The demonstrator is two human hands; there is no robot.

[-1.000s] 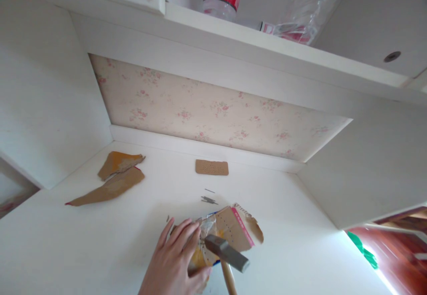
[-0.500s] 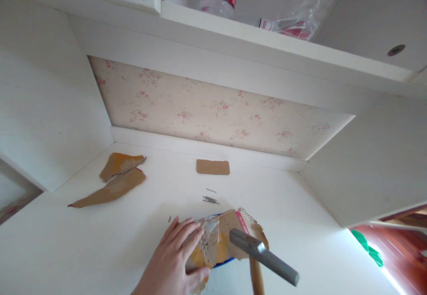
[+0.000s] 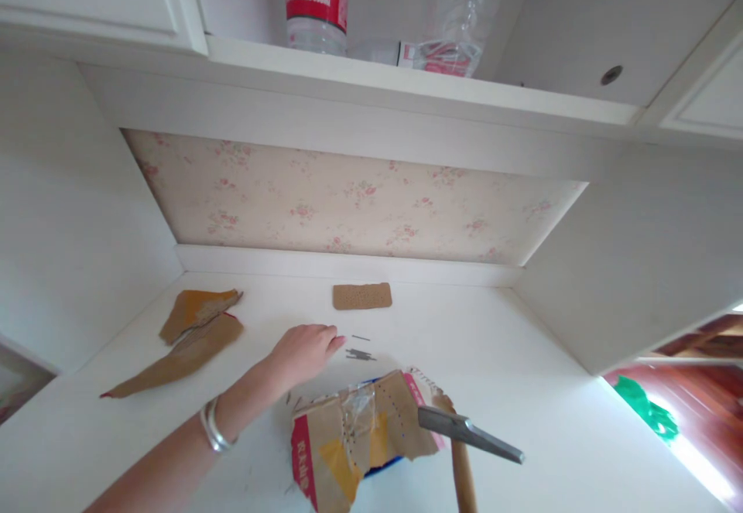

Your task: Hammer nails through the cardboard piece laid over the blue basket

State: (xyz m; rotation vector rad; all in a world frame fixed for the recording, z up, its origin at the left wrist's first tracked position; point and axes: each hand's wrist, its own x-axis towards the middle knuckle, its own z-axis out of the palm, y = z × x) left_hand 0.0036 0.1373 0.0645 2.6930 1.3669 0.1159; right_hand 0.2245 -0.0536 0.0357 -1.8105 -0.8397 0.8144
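My left hand [image 3: 309, 352] is over the white surface, its fingers curled together and nothing visible in them. Its fingertips are just left of a single thin grey nail [image 3: 361, 337] and a small cluster of nails [image 3: 360, 354]. Below the hand lies a torn piece of printed cardboard [image 3: 330, 428] with clear tape and rows of small holes, something blue showing at its edges. A hammer [image 3: 470, 432] with a metal head and wooden handle is over the cardboard's right side. My right hand is out of view; the handle runs off the bottom edge.
Two torn cardboard strips [image 3: 179, 350] lie at the left. A small brown perforated rectangle [image 3: 362, 296] rests near the back wall. Overhead, a white shelf edge [image 3: 406, 83] juts out, with a red-labelled bottle [image 3: 316, 2] on it. White side panels flank the surface.
My left hand has come off the cardboard and moved up to beside the nails, its spread fingers now curled. The view has shifted, and the hammer is still over the cardboard's right side.
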